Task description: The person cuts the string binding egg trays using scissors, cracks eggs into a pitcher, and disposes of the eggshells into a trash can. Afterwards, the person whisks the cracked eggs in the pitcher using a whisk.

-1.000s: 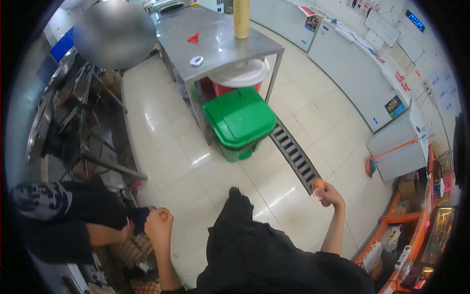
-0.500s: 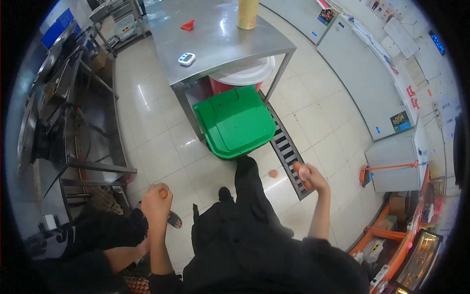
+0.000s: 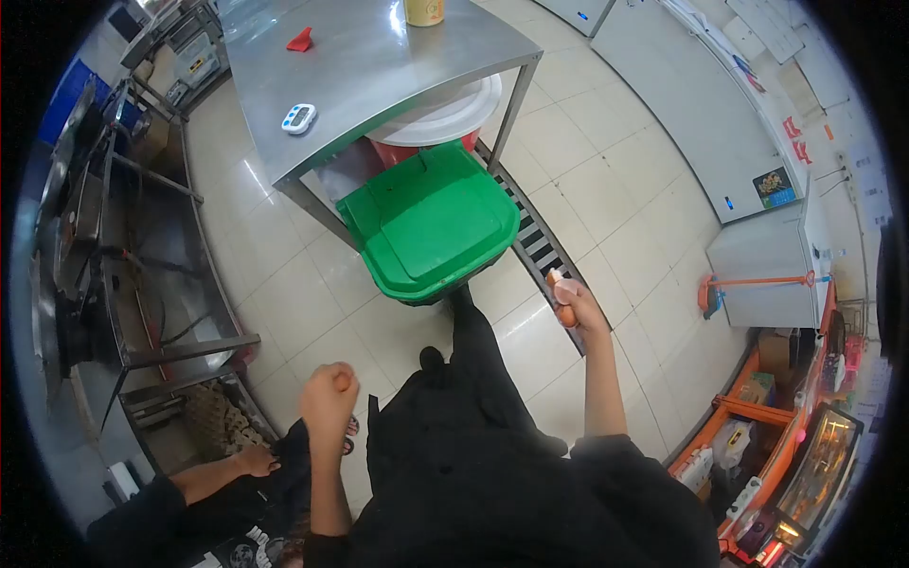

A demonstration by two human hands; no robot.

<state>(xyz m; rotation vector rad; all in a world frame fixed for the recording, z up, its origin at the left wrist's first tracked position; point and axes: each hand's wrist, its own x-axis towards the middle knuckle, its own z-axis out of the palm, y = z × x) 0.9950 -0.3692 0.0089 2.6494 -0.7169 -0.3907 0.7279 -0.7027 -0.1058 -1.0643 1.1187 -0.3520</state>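
My left hand (image 3: 327,402) is closed around a brown egg (image 3: 342,381), which shows between the fingers over the floor. Out to the right, my right hand (image 3: 579,305) grips brown eggs (image 3: 566,316); one end shows above the fingers and another below. Whether these are whole or cracked shells I cannot tell. A green-lidded bin (image 3: 431,222) stands ahead between my hands, its lid down. My right hand is apart from it, to its lower right.
A steel table (image 3: 379,71) behind the bin bears a timer (image 3: 299,118) and a red item (image 3: 299,40). A floor drain grate (image 3: 540,251) runs beside the bin. Another person's hand (image 3: 256,461) is at lower left, near the steel shelving (image 3: 189,350). White freezers (image 3: 682,114) line the right.
The view has shifted, with the bin and table further left and up. A small brown piece in the air beside my right hand is no longer visible. The other person's hand has come into view.
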